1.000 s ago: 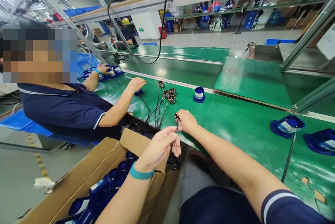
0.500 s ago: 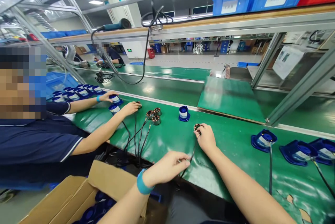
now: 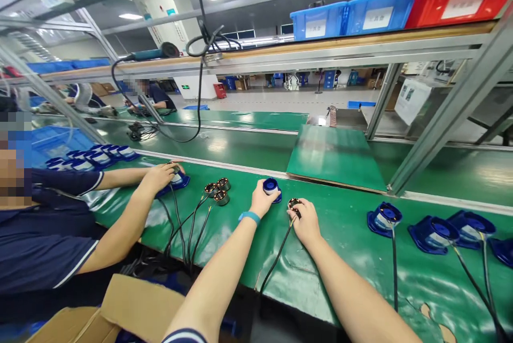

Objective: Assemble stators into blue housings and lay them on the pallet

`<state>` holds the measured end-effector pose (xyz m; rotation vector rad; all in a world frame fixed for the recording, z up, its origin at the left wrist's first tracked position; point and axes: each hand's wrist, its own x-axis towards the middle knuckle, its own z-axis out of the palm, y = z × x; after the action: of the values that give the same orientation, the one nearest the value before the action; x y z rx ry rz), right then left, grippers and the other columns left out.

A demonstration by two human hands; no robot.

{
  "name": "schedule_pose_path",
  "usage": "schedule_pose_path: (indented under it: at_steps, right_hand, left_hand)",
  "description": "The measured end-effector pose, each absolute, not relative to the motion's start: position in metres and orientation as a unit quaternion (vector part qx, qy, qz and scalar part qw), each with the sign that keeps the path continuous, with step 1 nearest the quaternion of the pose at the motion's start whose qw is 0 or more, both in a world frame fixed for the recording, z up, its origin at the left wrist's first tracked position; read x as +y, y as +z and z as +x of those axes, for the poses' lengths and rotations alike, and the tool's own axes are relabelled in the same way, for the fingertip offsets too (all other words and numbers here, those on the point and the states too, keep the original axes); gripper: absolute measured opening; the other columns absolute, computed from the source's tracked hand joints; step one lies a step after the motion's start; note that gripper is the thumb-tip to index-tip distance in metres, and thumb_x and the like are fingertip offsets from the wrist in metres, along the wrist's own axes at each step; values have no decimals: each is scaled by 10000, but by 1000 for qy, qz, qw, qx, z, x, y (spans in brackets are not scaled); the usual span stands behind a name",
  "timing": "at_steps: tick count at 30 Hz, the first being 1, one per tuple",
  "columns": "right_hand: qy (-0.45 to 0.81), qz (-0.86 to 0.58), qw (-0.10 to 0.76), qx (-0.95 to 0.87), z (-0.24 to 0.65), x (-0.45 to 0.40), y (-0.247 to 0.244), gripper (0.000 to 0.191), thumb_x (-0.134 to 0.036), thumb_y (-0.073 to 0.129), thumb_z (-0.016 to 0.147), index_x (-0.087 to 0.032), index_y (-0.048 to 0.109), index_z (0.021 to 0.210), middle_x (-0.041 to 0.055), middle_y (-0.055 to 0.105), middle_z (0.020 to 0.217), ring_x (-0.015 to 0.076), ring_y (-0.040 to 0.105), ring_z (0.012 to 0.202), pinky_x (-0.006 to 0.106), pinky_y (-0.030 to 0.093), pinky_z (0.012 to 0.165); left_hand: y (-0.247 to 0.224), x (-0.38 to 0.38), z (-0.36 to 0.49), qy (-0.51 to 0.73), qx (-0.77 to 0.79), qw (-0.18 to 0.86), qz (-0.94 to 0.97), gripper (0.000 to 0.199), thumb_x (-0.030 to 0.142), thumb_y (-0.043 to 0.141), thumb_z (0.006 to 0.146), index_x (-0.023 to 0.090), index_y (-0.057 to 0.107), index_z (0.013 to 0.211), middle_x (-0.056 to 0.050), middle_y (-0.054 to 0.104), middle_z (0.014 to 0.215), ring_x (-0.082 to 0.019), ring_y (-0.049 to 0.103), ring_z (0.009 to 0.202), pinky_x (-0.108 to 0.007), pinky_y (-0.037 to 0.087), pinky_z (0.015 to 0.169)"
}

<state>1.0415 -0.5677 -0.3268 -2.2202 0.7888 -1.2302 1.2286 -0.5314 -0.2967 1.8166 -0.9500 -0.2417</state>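
I can see from far away that the counter (image 3: 340, 215) has a smooth, shiny green cover with rough torn spots (image 3: 425, 310). The blue cup (image 3: 270, 185) looks like shiny plastic. The ring (image 3: 294, 204) looks like metal with coppery bits, and its black cord (image 3: 276, 258) looks smooth. I see dull brown cardboard on the box (image 3: 140, 300), smooth plastic bins (image 3: 336, 17) with paper labels (image 3: 377, 18), a wooden shelf edge (image 3: 360, 38) and a grey metal post (image 3: 452, 105).

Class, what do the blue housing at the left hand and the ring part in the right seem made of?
Blue housing: probably moulded plastic, fairly glossy, judging by its uniform colour and rim sheen; painted metal is possible.

Ring part: apparently shiny metal with copper windings, judging by orange-brown glints; partly hidden.
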Motion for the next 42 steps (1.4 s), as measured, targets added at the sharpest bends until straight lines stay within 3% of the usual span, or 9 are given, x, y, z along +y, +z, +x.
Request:
schedule_pose_path:
  at_steps: [2,4,8,11,17,24,27,33,42]
  right_hand:
    - [-501,-788,232,271,1033,-556,-309,154,-332,581,948,-208,666,917,132,642,1150,275,573,1099,465,498,975]
    - [-528,-780,234,241,1027,-541,-291,216,-363,582,956,-202,652,1082,137,635,1207,271,576,1142,459,491,1000]
    - [-458,-832,238,203,1026,-516,-271,467,-381,576,954,-177,533,1372,150,634,1266,274,595,1145,452,493,1011]
    - [-388,-873,204,211,1033,-512,-270,369,-351,560,942,-169,633,1255,142,677,1197,283,616,1075,455,506,970]
    - [-279,-922,146,227,1034,-487,-258,346,-386,564,893,-194,699,1147,117,720,1110,276,640,961,435,512,870]
    - [-284,-887,85,353,1022,-495,-276,594,-687,518,851,-229,728,1166,213,711,950,345,655,887,484,467,712]
    - [-309,-871,92,372,1019,-492,-279,639,-737,504,818,-233,736,1136,189,718,897,351,659,829,495,482,701]
    - [-324,-887,96,316,1032,-466,-265,523,-598,504,891,-168,721,1097,150,736,1017,295,668,904,429,514,822]
    - [-331,-887,140,290,1010,-466,-263,378,-459,613,874,-203,691,1141,93,737,1061,267,670,940,419,512,863]
  left_hand:
    - [-310,-510,1202,-88,-389,516,758,554,309,806,697,176,507,1143,-92,692,1072,-235,672,987,-381,518,908]
    - [-321,-486,1176,-91,-385,523,755,565,331,802,713,188,488,1160,-88,695,1058,-234,677,957,-365,521,855]
    - [-331,-452,1141,-101,-395,533,741,427,295,711,808,216,489,1164,-79,703,1075,-230,684,956,-360,513,842]
    - [-327,-439,1132,-86,-403,523,746,321,225,628,855,218,504,1151,-84,698,1094,-233,676,1007,-384,503,893]
    - [-317,-404,1127,-75,-392,506,765,444,260,739,770,217,544,1166,-97,687,1118,-266,653,1051,-410,502,929]
    - [-337,-413,1126,-78,-459,454,760,564,427,772,762,199,537,1220,-108,696,1101,-307,666,1028,-435,514,866]
    - [-334,-413,1120,-67,-470,441,762,515,440,744,790,197,543,1197,-114,698,1094,-314,664,1027,-434,515,845]
    - [-324,-390,1130,-42,-464,433,772,512,327,766,770,179,518,1193,-122,669,1129,-301,639,1048,-431,505,891]
    - [-329,-395,1123,-1,-489,468,736,374,219,711,791,186,515,1107,-113,639,1079,-286,616,1041,-448,507,902]
